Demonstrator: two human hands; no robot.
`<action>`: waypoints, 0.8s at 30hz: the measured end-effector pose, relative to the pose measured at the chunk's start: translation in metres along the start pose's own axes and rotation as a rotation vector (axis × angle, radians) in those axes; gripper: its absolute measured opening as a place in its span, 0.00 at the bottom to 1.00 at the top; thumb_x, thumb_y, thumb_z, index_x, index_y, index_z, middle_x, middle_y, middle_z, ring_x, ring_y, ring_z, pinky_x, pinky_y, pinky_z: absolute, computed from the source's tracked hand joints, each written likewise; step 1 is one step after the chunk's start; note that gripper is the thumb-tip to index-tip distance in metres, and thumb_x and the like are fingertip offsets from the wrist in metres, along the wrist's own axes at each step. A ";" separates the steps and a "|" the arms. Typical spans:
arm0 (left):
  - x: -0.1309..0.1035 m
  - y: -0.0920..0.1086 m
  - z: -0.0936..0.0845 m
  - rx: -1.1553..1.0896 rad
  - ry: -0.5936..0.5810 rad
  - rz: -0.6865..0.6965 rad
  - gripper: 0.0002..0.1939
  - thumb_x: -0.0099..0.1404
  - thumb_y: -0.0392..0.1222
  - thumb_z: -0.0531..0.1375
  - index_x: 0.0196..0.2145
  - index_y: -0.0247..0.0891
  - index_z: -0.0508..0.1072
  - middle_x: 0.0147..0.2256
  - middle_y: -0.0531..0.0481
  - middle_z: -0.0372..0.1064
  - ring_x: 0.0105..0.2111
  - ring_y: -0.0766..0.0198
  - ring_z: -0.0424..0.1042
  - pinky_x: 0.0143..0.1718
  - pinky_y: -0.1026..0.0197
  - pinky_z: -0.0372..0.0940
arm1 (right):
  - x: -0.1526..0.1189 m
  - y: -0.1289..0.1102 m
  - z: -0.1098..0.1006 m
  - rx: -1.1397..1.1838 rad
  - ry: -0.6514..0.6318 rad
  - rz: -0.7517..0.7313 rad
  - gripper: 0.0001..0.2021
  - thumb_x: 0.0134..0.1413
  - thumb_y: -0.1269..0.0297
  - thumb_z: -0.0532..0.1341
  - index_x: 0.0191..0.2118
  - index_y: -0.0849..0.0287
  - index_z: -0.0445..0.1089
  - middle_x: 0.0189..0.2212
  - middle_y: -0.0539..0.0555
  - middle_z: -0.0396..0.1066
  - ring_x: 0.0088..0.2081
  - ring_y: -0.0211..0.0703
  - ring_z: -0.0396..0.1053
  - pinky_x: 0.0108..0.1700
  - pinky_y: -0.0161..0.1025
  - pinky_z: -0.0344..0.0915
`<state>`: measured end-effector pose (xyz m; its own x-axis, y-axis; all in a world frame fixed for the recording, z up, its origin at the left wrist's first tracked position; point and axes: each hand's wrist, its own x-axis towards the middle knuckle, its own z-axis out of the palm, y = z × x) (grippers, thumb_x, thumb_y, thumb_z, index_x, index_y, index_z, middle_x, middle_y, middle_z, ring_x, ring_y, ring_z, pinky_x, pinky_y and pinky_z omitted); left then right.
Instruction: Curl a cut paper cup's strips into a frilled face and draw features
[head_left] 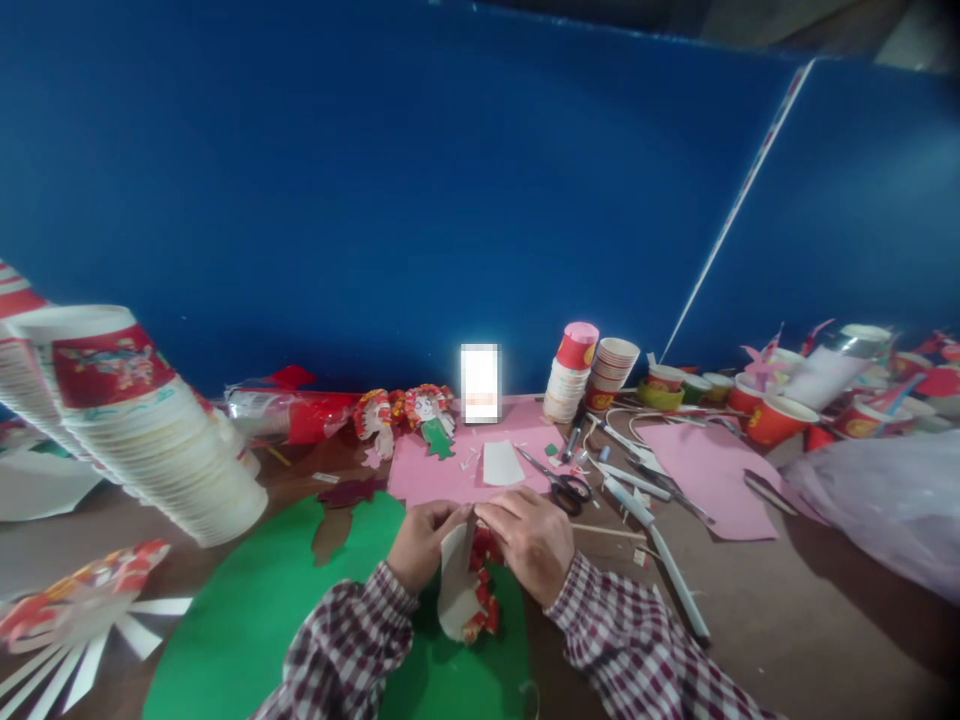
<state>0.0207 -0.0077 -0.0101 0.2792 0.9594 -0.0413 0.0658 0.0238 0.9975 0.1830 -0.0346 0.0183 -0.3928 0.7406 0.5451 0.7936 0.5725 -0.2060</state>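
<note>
Both hands meet over a round green sheet (pixel 247 620). My left hand (pixel 422 545) is closed, its thumb and fingertips pinching the upper left edge of a pale paper cutout (pixel 456 590) with a red and gold decorated edge. My right hand (pixel 531 540) is closed on the top of the same cutout, its fingers covering the upper right part. The cutout hangs down between the hands, its pale side mostly facing up. A brown paper piece (pixel 332 530) with a dark red top lies on the green sheet, left of my left hand.
Black-handled scissors (pixel 570 492) and a white card (pixel 502 464) lie beyond the hands. A glue gun (pixel 637 510) is at right, near pink paper (pixel 712 480). Paper cup stacks stand at left (pixel 217 480) and back (pixel 566 385). Decorated cutouts (pixel 427 410) sit behind.
</note>
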 end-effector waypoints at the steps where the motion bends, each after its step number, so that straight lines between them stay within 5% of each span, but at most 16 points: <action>1: 0.000 0.000 0.000 -0.015 -0.003 -0.009 0.20 0.53 0.53 0.57 0.23 0.29 0.70 0.17 0.54 0.62 0.18 0.72 0.56 0.19 0.69 0.51 | 0.000 0.000 0.000 0.006 -0.001 0.005 0.09 0.56 0.66 0.53 0.41 0.53 0.68 0.32 0.51 0.70 0.37 0.40 0.63 0.38 0.35 0.59; 18: -0.001 0.005 0.006 0.131 0.056 0.020 0.15 0.54 0.48 0.57 0.23 0.30 0.71 0.19 0.51 0.66 0.20 0.69 0.62 0.21 0.69 0.57 | -0.001 0.001 0.005 0.229 -0.015 0.185 0.08 0.55 0.66 0.53 0.35 0.54 0.69 0.30 0.49 0.71 0.34 0.38 0.65 0.38 0.34 0.57; 24: -0.003 0.004 0.003 0.073 -0.027 0.012 0.15 0.54 0.48 0.57 0.27 0.30 0.71 0.22 0.48 0.69 0.21 0.67 0.65 0.23 0.67 0.60 | -0.001 0.001 0.007 0.205 0.014 0.172 0.06 0.53 0.67 0.55 0.32 0.56 0.69 0.27 0.50 0.70 0.33 0.38 0.65 0.36 0.33 0.57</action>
<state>0.0232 -0.0109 -0.0061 0.3064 0.9514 -0.0319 0.1321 -0.0093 0.9912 0.1813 -0.0323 0.0117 -0.2522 0.8292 0.4989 0.7367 0.4988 -0.4566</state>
